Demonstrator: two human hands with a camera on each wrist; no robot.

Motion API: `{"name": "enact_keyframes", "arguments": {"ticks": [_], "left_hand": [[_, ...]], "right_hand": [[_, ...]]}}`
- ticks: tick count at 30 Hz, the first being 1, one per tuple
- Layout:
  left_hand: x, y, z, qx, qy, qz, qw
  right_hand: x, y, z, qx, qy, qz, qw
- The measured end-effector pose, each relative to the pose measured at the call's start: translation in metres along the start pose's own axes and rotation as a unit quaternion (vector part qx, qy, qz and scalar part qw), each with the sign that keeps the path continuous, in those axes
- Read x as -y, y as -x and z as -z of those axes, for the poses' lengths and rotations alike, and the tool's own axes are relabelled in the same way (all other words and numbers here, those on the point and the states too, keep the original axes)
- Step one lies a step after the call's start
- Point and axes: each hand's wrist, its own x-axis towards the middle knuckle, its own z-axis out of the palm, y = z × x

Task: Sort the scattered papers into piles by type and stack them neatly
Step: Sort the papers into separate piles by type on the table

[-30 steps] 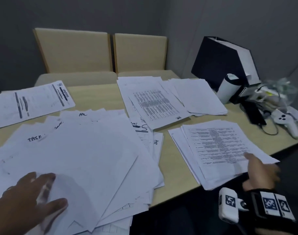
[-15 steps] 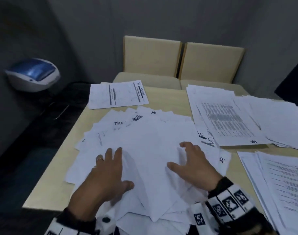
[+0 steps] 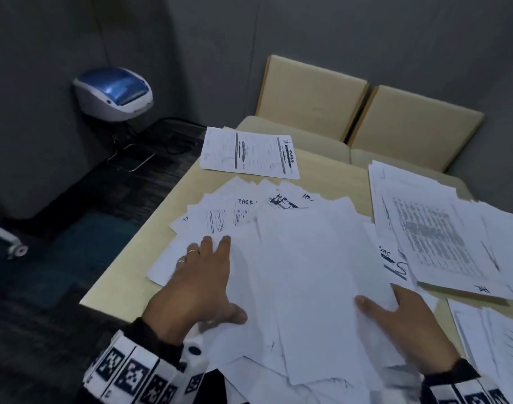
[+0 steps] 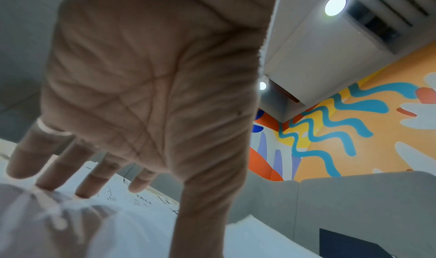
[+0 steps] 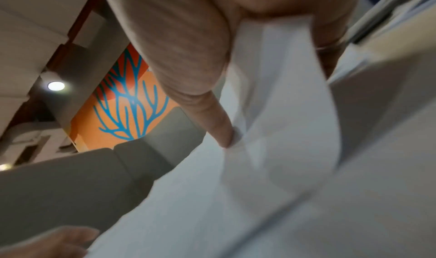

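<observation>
Right hand (image 3: 406,325) farther right on table (image 3: 331,176)

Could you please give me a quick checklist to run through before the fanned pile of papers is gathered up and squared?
1. Left hand flat on the fanned pile, fingers straight: ok.
2. Right hand has hold of the pile's right edge, thumb on top: ok.
3. Sheets of the fanned pile aligned: not ok, corners splay out at the far side.
4. Near edge supported by the table: not ok, sheets overhang toward the person.
5. Clear of the printed stack on the right: not ok, it overlaps sheets between the two.
6. One type only: cannot tell; TASK and HR labels both show.
</observation>
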Motion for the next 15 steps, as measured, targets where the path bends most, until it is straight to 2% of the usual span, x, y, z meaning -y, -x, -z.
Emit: {"name": "enact_keyframes", "arguments": {"ticks": [3,11,15], "left_hand": [[0.006,-0.002,0.002,-0.033,0.005,0.006,0.999],[0.019,-0.011,0.007,-0.029,-0.004,0.026,0.999],[0.035,-0.010,0.013,-0.026,-0.001,0.043,0.999]], "right_hand": [[-0.035,0.006,0.006,-0.045,0.049,-0.037,0.997],[-0.055,0.011,0.013,-0.023,-0.082,-0.034,0.996],[-0.060,0.013,0.013,-0.036,-0.205,-0.037,0.977]]}}
